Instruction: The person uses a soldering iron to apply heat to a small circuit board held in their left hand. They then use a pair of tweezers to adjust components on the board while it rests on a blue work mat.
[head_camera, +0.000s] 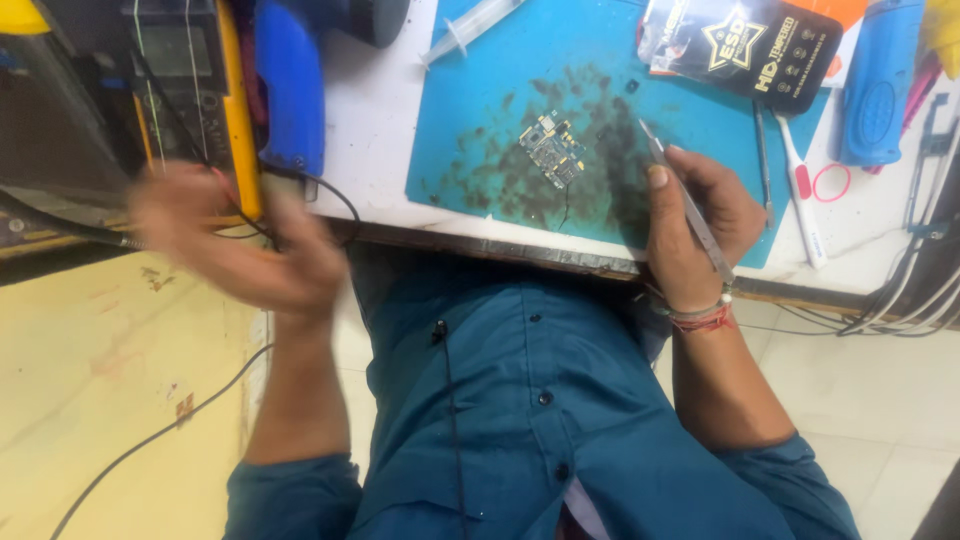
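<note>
Small circuit board (552, 150) lies flat near the middle of the blue work mat (470, 90), on the dark-stained patch, tilted diagonally, with a thin black wire trailing off its lower edge toward the mat's near rim. Nothing is touching it right now. Right hand (695, 225) rests at the mat's near-right corner, fingers clamped around metal tweezers (690, 205); the tips point up and left, near the board's right side but apart from it. Left hand (235, 250) is off the mat entirely, over the left table edge by the yellow multimeter (195, 90) and the blue handled tool (290, 90); it is motion-blurred, so I cannot tell whether the fingers are apart or gripping anything. My read: for clean tweezer work, the board needs pinning first, since it sits loose on the mat and a nudge from the tips would skate it; a free fingertip on a bare corner would do. Bring the tips in low and from the right, and keep the wrist planted on the table edge as it is now. Mind the trailing wire, which could snag. Around the mat: a syringe (470, 25) at the top-left edge, a black packet (740, 45) top right, a white-handled tool (800, 195) and a thin metal probe (762, 160) just right of the hand, a pink rubber ring (830, 183), a blue device (880, 80), cables (915, 290) at the far right.
</note>
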